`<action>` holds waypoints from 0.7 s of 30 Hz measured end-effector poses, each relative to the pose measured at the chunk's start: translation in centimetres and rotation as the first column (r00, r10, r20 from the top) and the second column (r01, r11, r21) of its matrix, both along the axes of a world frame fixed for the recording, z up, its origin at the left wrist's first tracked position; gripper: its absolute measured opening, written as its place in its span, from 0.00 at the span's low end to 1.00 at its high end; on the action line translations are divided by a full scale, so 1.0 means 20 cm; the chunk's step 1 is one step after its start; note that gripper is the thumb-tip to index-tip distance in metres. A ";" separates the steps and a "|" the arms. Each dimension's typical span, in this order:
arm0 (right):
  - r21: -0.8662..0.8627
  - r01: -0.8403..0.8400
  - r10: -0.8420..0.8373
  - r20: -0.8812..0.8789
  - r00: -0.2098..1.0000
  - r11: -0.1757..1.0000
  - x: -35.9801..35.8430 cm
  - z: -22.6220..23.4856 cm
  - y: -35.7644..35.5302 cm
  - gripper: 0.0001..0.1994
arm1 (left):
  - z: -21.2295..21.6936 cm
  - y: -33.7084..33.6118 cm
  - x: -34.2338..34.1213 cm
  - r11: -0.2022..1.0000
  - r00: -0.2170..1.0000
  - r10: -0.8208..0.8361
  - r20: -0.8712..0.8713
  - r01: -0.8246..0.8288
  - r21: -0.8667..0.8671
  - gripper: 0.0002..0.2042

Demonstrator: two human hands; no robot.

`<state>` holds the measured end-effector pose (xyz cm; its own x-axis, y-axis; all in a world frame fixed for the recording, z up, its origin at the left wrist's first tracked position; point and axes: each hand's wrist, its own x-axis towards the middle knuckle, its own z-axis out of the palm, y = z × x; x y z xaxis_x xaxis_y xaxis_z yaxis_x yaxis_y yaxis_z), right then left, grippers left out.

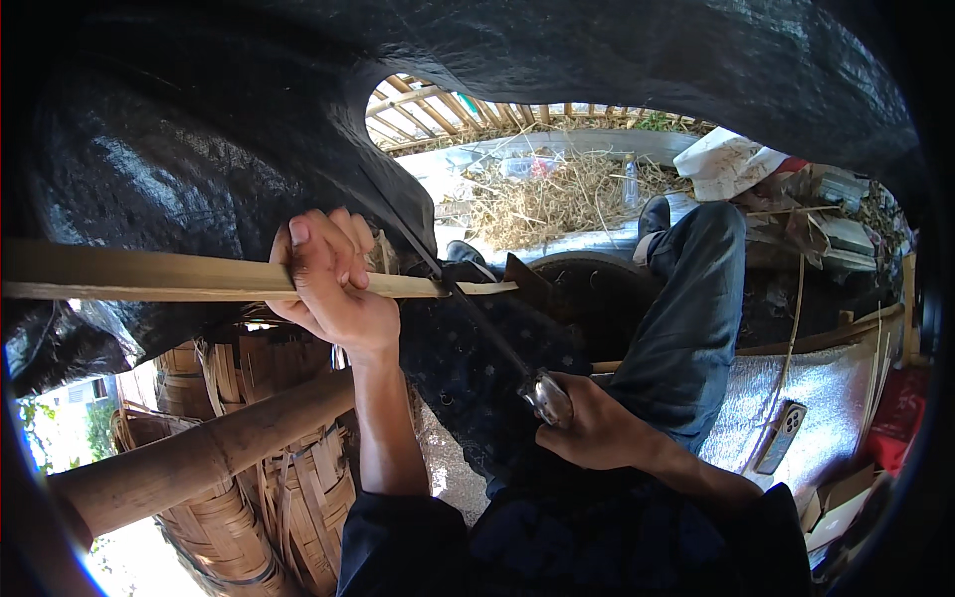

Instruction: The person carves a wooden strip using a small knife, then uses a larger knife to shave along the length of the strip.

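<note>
My left hand [328, 284] grips a long flat bamboo strip [149, 276] that runs in from the left edge and tapers to a point near the middle. My right hand [587, 423] holds the handle of a long dark knife [477, 323], low by my lap. Its blade slants up to the left and meets the strip just right of my left hand. My legs in blue trousers [686, 318] stretch away beneath the strip.
A thick bamboo pole [199, 453] lies at lower left over woven bamboo baskets [288, 497]. Black plastic sheeting [199, 129] hangs overhead. A phone [781, 433] lies on a silver mat at right. Straw and a bamboo fence sit beyond my feet.
</note>
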<state>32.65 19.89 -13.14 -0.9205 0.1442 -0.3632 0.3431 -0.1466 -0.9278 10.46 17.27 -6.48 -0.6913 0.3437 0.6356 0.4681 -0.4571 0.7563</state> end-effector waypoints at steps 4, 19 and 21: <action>0.057 0.031 -0.027 -0.056 0.998 0.998 -0.01 0.02 0.01 0.18 | 0.00 -0.02 -0.01 0.999 1.000 -0.006 -0.016 0.005 -0.050 0.17; 0.215 0.303 -0.260 -0.205 0.944 0.928 0.01 0.02 0.03 0.18 | -0.01 -0.02 0.00 0.999 0.999 -0.023 0.027 0.024 -0.037 0.16; 0.075 0.224 -0.214 -0.128 0.968 0.972 -0.01 0.12 0.10 0.18 | 0.00 -0.02 -0.01 0.999 1.000 -0.017 -0.022 0.016 -0.028 0.15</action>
